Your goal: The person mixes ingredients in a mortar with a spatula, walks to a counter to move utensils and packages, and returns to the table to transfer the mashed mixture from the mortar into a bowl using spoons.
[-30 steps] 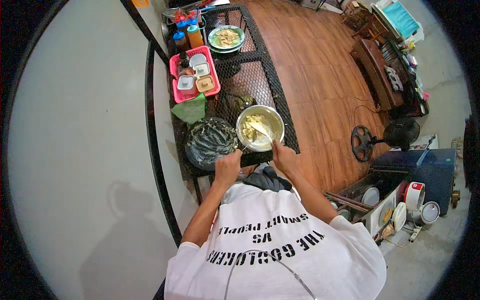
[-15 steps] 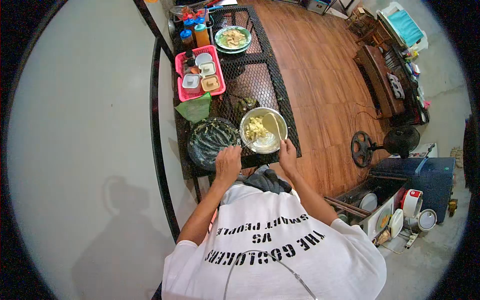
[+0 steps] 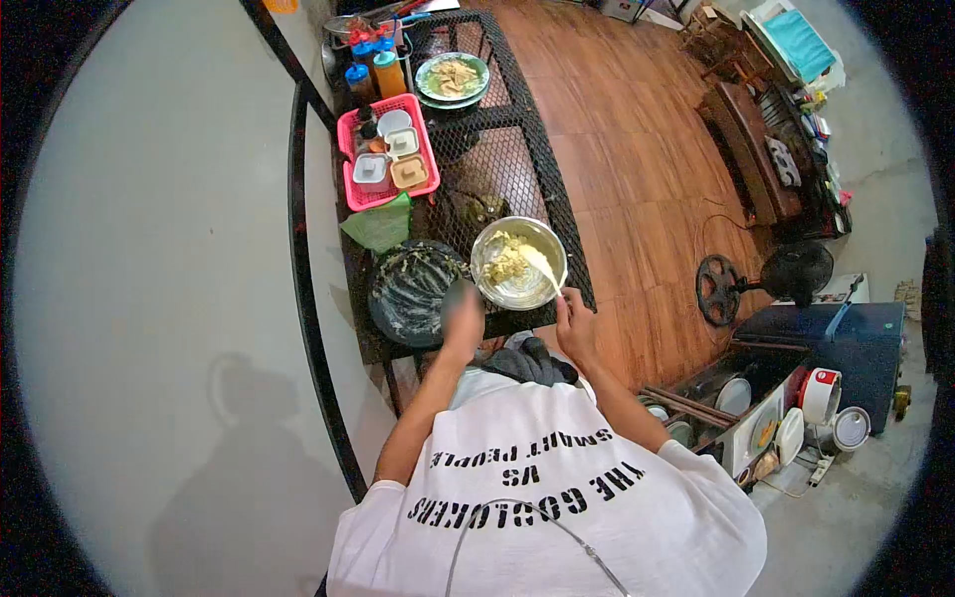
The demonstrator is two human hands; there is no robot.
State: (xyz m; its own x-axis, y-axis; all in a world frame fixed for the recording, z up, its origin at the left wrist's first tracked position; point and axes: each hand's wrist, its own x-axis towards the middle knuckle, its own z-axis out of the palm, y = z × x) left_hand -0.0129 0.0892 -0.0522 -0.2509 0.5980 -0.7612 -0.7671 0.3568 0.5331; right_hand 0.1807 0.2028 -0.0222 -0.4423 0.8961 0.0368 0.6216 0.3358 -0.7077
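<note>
A metal bowl point(image 3: 553, 242) holds pale yellow mash point(image 3: 505, 261) near the front edge of the mesh table. My right hand point(image 3: 575, 316) is closed round the handle of a cream-coloured serving spoon point(image 3: 538, 261), whose head rests in the bowl beside the mash. Left of the metal bowl lies a wide dark bowl point(image 3: 410, 291), streaked inside with pale residue. My left hand point(image 3: 463, 323) is closed over its right edge, close to the metal bowl. A smeared grey oval point(image 3: 460, 295) shows at its fingers; what it is I cannot tell.
A pink basket point(image 3: 347, 177) of lidded containers stands farther back, with a green leaf piece point(image 3: 381, 225) before it. Behind are a plate point(image 3: 481, 72) of food and several sauce bottles point(image 3: 388, 74). A wall point(image 3: 179, 199) borders the left; a fan point(image 3: 796, 274) stands at right.
The spoon head has turned in the metal bowl and now appears narrower. My left hand has tilted upward, and the thin metal handle seen reaching toward the bowl no longer shows there.
</note>
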